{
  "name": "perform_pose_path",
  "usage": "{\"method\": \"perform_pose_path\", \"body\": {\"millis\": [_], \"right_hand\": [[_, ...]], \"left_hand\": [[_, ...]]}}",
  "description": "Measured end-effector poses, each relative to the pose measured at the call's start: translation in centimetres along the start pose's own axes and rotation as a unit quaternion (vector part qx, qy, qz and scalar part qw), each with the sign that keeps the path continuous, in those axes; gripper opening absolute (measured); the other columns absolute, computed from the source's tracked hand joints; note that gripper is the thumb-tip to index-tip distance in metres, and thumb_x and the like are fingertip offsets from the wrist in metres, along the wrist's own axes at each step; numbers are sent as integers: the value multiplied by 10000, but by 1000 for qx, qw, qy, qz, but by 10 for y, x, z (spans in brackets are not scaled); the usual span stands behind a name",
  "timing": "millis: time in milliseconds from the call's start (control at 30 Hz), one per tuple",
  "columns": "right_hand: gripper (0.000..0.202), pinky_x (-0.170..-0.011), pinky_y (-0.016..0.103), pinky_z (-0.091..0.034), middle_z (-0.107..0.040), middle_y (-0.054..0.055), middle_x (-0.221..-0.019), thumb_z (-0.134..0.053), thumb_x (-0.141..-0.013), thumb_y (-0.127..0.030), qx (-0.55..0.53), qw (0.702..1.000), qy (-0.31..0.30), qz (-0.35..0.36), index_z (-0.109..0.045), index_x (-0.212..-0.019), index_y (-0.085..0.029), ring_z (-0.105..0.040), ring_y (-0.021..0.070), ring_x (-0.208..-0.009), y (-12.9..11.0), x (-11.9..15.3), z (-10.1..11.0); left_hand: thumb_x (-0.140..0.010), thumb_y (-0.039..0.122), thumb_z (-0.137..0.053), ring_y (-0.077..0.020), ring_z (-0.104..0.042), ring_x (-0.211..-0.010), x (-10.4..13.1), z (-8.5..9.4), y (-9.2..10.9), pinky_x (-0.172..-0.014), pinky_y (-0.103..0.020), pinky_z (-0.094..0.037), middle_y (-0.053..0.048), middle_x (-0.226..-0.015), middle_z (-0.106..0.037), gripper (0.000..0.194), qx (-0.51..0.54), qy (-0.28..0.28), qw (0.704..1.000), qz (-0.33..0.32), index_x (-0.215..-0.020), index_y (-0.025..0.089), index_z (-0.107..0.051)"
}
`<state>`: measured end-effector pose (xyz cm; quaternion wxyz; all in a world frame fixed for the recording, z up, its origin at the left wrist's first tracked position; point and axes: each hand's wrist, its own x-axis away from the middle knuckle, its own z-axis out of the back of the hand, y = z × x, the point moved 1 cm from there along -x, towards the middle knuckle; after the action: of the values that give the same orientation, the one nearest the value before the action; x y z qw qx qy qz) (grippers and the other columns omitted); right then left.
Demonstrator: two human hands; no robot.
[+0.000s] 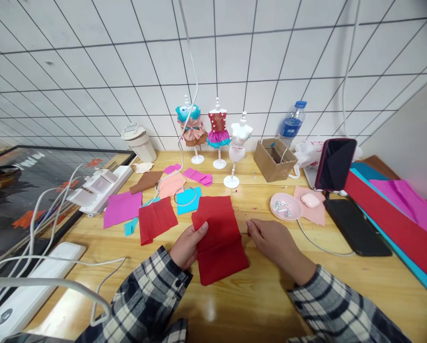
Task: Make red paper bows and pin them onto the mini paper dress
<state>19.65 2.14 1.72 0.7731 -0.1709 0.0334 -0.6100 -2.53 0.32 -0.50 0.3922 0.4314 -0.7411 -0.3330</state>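
A creased red sheet (218, 238) is held up over the table, its left edge pinched between the thumb and fingers of my left hand (189, 244). To the right of the sheet, my right hand (272, 240) is closed on a thin dark stick, whose tip reaches the sheet's right edge. Another red piece (157, 220) lies left of the held sheet, near a blue piece (189, 200) with a thin ring on it. Behind them stand a bare white mini mannequin (239, 138) and two dressed ones (218, 131), (192, 126).
A pink dish (285, 206) with small beads sits at right, near a black phone (358, 226) and an upright phone (335, 164). Behind are a cardboard box (275, 159) and bottle (292, 123). Power strips (38, 286) and white cables occupy the left.
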Motion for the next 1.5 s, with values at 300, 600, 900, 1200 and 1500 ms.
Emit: {"method": "perform_pose_path", "body": {"millis": [300,600,900,1200,1500], "right_hand": [[430,-587,254,-303,-651,32,-724,-228,-972,-386,-128,984,-58,105,-570,-784,-204,-562,145,-646,-12,5,-18],[420,-548,244,-296,-624,17,-641,-273,-947,-419,-122,988,-71,56,-567,-730,-212,-536,138,-585,4,-4,8],[389,-509,257,-209,-621,13,-652,-312,-932,-405,-58,995,-51,64,-556,-703,-207,-521,124,-560,-2,-16,24],[341,-507,275,-161,-636,32,-681,-341,-923,-378,30,999,4,12,-570,-735,-209,-533,145,-588,-2,-20,9],[347,-518,255,-210,-613,11,-636,-352,-909,-345,-54,998,17,30,-548,-662,-200,-506,122,-564,3,-26,4]], "left_hand": [[-649,176,-778,-275,-597,-1059,-3,6,1,-948,-385,-444,-104,-1161,-642,588,-99,54,992,-57,-1176,162,-519],[-656,69,-738,-287,-623,-1053,2,8,6,-938,-401,-465,-116,-1149,-663,468,54,-49,997,37,-1101,149,-612],[-646,93,-756,-308,-581,-1117,0,8,4,-975,-430,-449,-111,-1228,-617,659,51,-18,998,-24,-1247,201,-510],[-673,93,-733,-261,-641,-1016,-2,6,6,-922,-392,-492,-72,-1172,-652,799,57,14,998,-31,-1365,255,-368],[-640,48,-724,-255,-644,-1010,-3,6,8,-935,-397,-480,-69,-1194,-641,843,72,7,997,-11,-1368,266,-359]]}}
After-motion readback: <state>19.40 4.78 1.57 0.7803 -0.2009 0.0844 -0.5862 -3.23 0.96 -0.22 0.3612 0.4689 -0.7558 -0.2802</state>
